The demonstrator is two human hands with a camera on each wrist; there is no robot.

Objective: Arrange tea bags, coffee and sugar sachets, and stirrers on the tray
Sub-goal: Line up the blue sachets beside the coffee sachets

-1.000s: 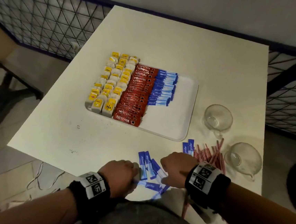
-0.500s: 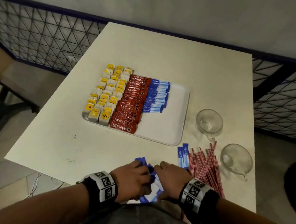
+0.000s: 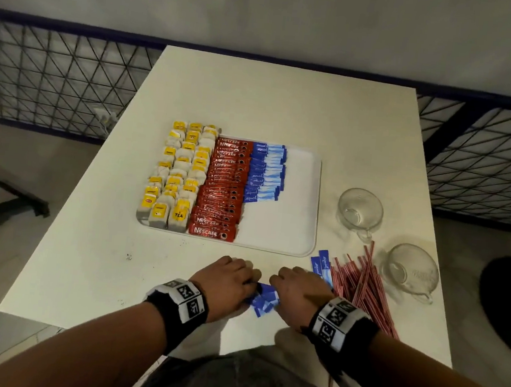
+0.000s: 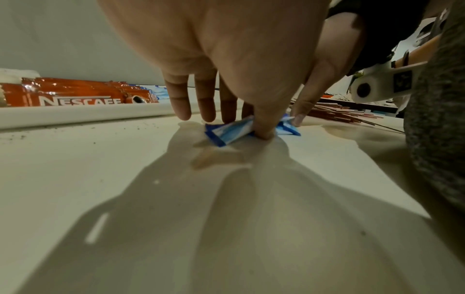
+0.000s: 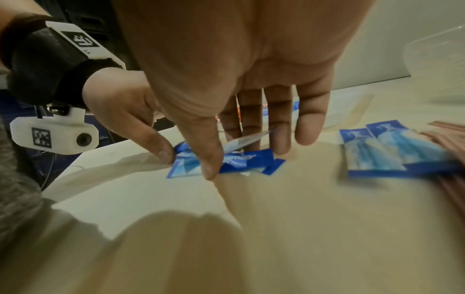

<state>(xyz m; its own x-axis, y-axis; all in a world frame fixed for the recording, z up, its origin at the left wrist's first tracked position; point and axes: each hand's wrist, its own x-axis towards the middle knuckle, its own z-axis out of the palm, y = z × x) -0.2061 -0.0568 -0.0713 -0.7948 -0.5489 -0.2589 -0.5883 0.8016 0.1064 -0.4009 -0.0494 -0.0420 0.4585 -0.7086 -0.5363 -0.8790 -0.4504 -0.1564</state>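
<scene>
While both hands are working at the near edge of the table, a small pile of blue sachets is lying between them. Left hand: palm down, thumb and fingers curling onto the pile, thumb pressing one sachet to the table. Right hand: palm down, thumb and fingers closing on the same pile from the other side, one sachet tilting up between them. Two more blue sachets are lying just right of the right hand, touching a heap of red stirrers. Tray, white, is sitting beyond the hands, well apart from them; it is carrying three columns of yellow-tagged tea bags at its left, a column of red coffee sachets beside them, then a shorter column of blue sachets; its right part is showing bare. Two glass cups are standing right of the tray, the nearer one touching the stirrers' far ends.
</scene>
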